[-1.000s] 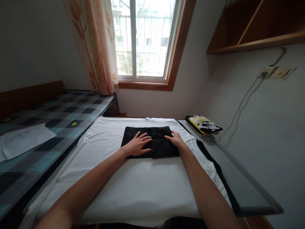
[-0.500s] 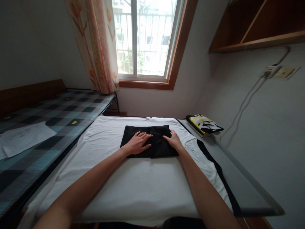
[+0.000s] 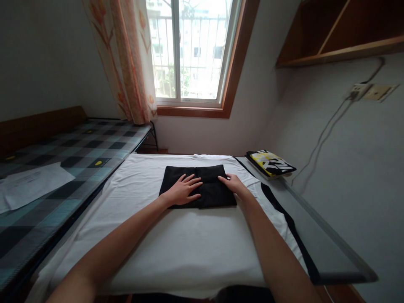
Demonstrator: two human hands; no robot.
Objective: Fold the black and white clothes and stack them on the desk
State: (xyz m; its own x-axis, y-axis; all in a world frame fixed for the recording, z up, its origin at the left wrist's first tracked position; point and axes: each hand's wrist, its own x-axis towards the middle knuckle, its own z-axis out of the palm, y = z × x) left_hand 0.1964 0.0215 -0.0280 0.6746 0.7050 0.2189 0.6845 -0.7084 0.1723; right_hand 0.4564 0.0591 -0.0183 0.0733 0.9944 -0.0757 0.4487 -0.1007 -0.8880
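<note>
Folded black garment (image 3: pixel 198 185): lies on white cloth (image 3: pixel 176 244) covering table (image 3: pixel 318 248). Left hand (image 3: pixel 183 191) and right hand (image 3: pixel 232 184): flat, fingers spread, pressing it. Step: smoothing, seemingly. Next calls for an edge grip.

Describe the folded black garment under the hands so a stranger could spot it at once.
Below the window a table is covered with a white cloth. On the far half of that cloth lies the folded black garment, a flat dark rectangle, with the left hand and the right hand pressed flat on it. Unlike the yellow, black and white folded item at the table's far right corner, it is plain black.
</note>
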